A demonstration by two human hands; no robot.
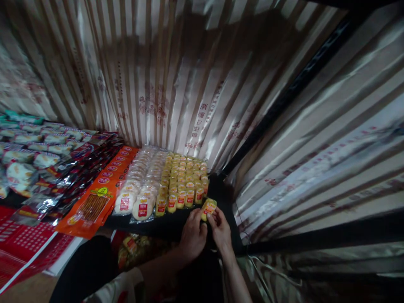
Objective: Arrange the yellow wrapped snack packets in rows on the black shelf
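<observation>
A small yellow snack packet [208,209] with a red and white label is pinched between both my hands, just off the front right corner of the display. My left hand [193,236] grips its left side, fingers curled. On its right side, my right hand [220,229] closes with thumb and fingertips. Rows of matching yellow packets [181,198] stand close by on a black-covered table [221,189]. Left of them lie rows of round white crackers [142,207] in clear wrappers.
Orange snack bags [94,202], dark shiny packets [75,164] and white packets [30,139] fill the table's left. More yellow packets [131,244] lie below the table edge, near a red perforated crate [22,248]. Striped printed sheeting [176,75] hangs behind, with dark frame bars [284,97] at right.
</observation>
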